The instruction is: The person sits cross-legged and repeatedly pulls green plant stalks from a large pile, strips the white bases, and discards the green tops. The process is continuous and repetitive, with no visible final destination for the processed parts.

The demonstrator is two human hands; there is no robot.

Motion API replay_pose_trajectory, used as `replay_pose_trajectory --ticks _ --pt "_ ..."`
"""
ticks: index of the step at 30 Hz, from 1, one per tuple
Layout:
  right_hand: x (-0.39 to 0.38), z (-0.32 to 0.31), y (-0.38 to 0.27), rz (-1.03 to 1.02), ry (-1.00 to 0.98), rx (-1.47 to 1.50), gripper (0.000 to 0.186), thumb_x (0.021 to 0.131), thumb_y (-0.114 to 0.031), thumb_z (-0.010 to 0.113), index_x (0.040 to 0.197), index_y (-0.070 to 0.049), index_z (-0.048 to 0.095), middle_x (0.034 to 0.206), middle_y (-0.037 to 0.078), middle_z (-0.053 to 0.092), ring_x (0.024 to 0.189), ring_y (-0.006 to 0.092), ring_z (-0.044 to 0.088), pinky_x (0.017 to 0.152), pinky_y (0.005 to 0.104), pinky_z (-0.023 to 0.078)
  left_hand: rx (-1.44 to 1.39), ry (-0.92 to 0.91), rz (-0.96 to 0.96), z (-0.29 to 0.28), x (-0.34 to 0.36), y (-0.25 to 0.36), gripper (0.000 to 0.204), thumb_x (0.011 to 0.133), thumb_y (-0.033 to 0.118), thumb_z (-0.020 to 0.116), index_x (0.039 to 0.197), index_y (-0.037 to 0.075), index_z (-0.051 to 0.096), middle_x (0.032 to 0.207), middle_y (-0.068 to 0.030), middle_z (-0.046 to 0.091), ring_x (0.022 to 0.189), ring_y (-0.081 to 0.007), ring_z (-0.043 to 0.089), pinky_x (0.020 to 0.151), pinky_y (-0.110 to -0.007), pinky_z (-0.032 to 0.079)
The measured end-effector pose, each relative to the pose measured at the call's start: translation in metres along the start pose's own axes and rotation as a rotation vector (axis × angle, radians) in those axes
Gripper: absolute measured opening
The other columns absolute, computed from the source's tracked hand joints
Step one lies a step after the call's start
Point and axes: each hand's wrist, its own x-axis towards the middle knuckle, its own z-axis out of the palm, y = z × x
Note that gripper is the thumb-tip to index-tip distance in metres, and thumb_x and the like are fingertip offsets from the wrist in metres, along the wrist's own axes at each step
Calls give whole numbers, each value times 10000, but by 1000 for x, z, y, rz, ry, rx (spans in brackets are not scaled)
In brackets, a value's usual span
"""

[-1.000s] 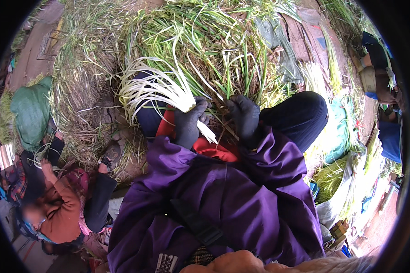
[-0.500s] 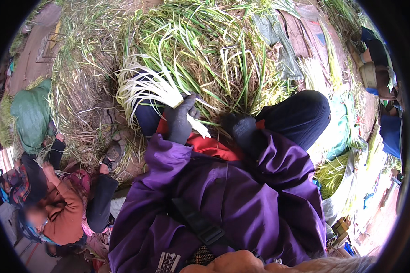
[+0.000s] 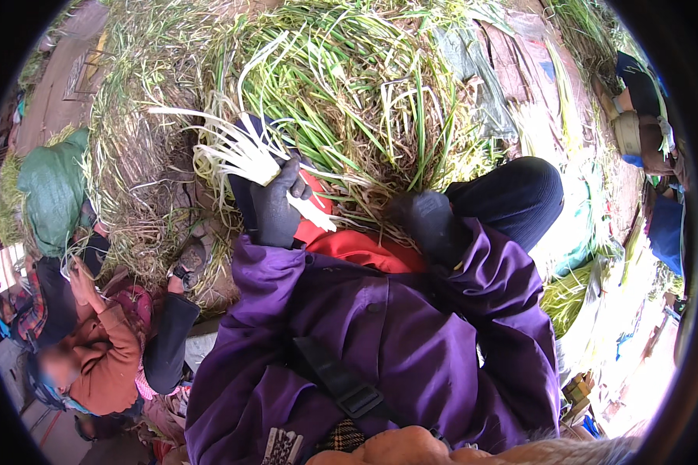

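Observation:
My left hand, in a dark glove, is closed round a bunch of chives. Their long, flat, whitish leaves fan out toward the upper left, and the pale stem ends poke out below my fingers. My right hand, gloved too, is at the near edge of a big heap of green and straw-coloured chives, beside my right knee. Its fingers point into the heap and are dark and blurred, so their grip is hidden. Red cloth lies across my lap between the two hands.
Dry, loose stalks cover the ground at left. A person in a brown top sits at lower left near a green sack. Plastic sheeting lies beyond the heap; pale bundles and another person's dark clothing are at right.
My left hand has moved left with the chives, and their leaves now spread farther left. My right hand has shifted slightly right. The seated person's hands have moved a little.

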Motion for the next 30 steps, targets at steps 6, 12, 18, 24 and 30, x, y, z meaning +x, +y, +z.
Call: replay_pose_trajectory --ticks 6,12,18,24,30 --pt "63 -37 -30 -336 461 413 188 840 -182 639 998 -97 694 910 103 682 784 291 661 698 378 521 -13 6 -28 7 1 0 122 868 47 610 980 35 564 799 -7 534 527 -67 401 509 -249 360" --pt "104 -6 -21 -68 19 1188 120 811 -37 685 927 -8 693 786 71 699 733 100 628 689 271 503 12 -7 -25 10 2 -2 153 865 48 616 1001 18 554 773 -23 528 531 -73 406 513 -259 373" --pt "92 5 -27 -55 269 1009 97 818 -55 680 902 -7 685 749 69 674 688 112 610 635 279 488 -5 -73 -38 14 4 -21 207 809 -29 633 1002 -4 563 873 -119 627 523 -104 478 487 -265 405" --pt "87 15 -42 65 449 1175 90 847 -87 650 857 1 666 677 78 628 588 137 547 575 284 451 -4 -14 -8 9 7 -31 232 787 -65 620 1004 -9 557 836 -118 620 503 -107 470 470 -262 399" --pt "88 14 -11 245 659 1545 153 936 -154 576 821 -61 614 640 -30 542 524 42 423 474 195 326 69 -42 -49 7 5 -29 200 813 -28 600 1006 7 562 868 -137 632 532 -96 455 510 -268 408"
